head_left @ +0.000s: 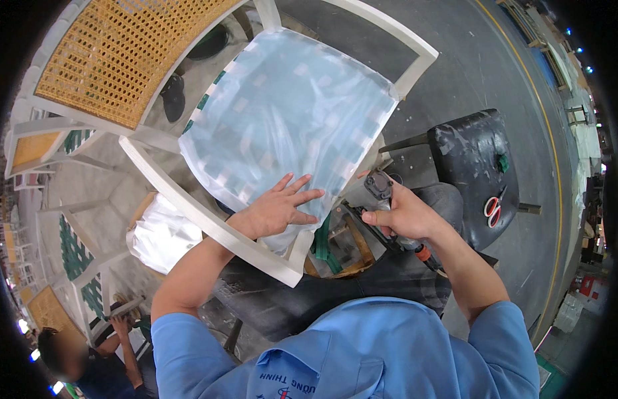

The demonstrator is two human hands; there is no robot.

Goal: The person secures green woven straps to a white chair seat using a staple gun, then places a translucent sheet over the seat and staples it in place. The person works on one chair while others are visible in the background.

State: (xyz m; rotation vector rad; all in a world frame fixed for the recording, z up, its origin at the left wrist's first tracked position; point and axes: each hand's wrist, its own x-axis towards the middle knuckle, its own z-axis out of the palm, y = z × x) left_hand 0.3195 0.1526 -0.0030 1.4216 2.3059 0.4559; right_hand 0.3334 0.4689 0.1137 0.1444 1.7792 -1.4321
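A white-framed chair [212, 219] with a woven cane back [109, 60] lies tipped in front of me. Pale translucent sheeting [289, 113] covers its seat, and green and white webbing shows through. My left hand [279, 207] rests flat on the sheeting near the seat's near edge, fingers spread. In my right hand [412, 214] is a pneumatic staple gun [377, 186], its nose close to the right edge of the seat. An air hose fitting [425, 256] with an orange band hangs below the grip.
Red-handled scissors [493, 209] lie on a worn black padded seat [472, 153] at right. A white wrapped bundle [164, 233] sits at left. More chair frames [89, 266] stand beyond it, where another person [89, 359] works. A yellow line [552, 153] crosses the floor.
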